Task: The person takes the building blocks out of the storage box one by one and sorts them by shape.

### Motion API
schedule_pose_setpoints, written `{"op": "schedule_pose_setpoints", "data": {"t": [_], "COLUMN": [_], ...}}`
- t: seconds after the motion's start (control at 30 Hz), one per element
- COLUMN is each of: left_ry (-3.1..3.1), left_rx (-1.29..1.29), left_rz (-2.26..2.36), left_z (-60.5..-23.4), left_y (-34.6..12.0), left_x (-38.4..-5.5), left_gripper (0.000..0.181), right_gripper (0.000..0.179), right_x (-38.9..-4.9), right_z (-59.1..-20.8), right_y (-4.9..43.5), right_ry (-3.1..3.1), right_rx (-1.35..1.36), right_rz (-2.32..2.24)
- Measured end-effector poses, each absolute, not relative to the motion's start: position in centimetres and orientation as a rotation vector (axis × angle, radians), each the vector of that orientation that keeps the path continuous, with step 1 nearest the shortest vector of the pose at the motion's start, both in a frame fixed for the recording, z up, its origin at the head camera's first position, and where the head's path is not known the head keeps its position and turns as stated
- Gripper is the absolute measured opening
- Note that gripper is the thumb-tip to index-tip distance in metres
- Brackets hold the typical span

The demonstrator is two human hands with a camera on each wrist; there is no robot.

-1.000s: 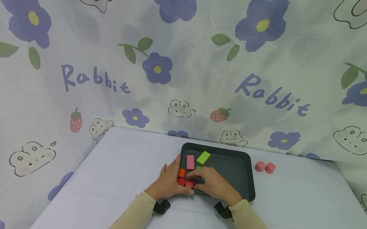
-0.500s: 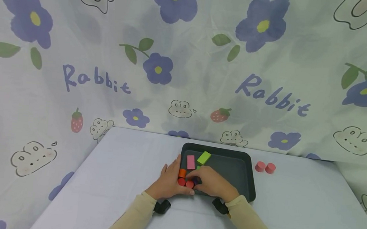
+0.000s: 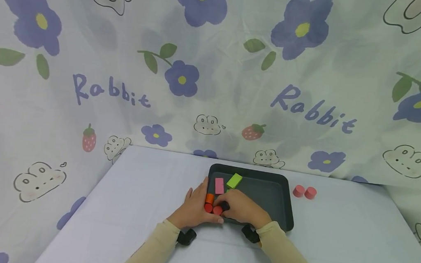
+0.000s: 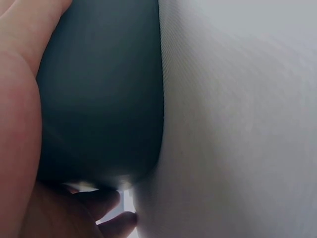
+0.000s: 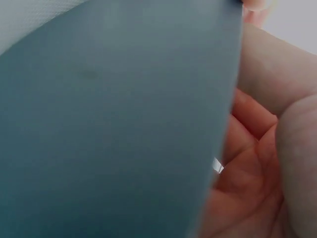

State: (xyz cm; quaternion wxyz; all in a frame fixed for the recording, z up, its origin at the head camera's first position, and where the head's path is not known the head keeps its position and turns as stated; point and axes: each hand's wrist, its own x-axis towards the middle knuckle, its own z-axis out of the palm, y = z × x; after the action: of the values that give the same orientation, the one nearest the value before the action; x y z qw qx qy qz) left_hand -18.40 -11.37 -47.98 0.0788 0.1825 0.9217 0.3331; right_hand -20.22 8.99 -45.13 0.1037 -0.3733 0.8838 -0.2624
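While the left hand (image 3: pixel 194 206), fingers extended, flanked the tray (image 3: pixel 268 194), likely bracing it, the right hand (image 3: pixel 243 207) pinched a dark block (image 3: pixel 225 206); block was inside the tray, beside a red cylinder (image 3: pixel 217 210)

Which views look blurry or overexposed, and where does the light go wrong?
Head: evenly lit, pink block clear-edged; left wrist: tray dark and soft, with a small glint near its lower edge; right wrist: tray blurred and featureless, creases in the right hand visible, upper right corner washed out white.
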Motion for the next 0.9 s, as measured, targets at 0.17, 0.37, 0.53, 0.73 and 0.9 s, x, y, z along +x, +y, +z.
{"op": "schedule_pose_setpoints", "data": {"t": [0.17, 0.37, 0.53, 0.73, 0.9], "left_ry": [2.762, 2.758, 2.764, 2.776, 2.774], "left_rx": [0.552, 0.541, 0.541, 0.548, 0.547], "left_rz": [0.995, 1.016, 0.996, 0.972, 0.969], "left_z": [-48.1, -48.1, -48.0, -47.9, -48.0], "left_y": [-11.3, -11.3, -11.3, -11.3, -11.3], "left_x": [-18.4, -18.4, -18.4, -18.4, -18.4], "left_gripper": [0.133, 0.133, 0.133, 0.133, 0.133], "right_gripper": [0.021, 0.021, 0.026, 0.029, 0.029], "right_x": [-20.1, -19.6, -19.1, -18.7, -18.4], "right_z": [-45.1, -44.8, -44.6, -44.2, -44.0], "right_y": [9.5, 9.9, 10.2, 10.7, 11.1], "right_ry": [2.622, 2.645, 2.684, 2.709, 2.724], "right_rx": [-1.084, -1.046, -0.979, -0.898, -0.866], "right_rz": [-0.791, -0.833, -0.867, -0.929, -0.961]}}
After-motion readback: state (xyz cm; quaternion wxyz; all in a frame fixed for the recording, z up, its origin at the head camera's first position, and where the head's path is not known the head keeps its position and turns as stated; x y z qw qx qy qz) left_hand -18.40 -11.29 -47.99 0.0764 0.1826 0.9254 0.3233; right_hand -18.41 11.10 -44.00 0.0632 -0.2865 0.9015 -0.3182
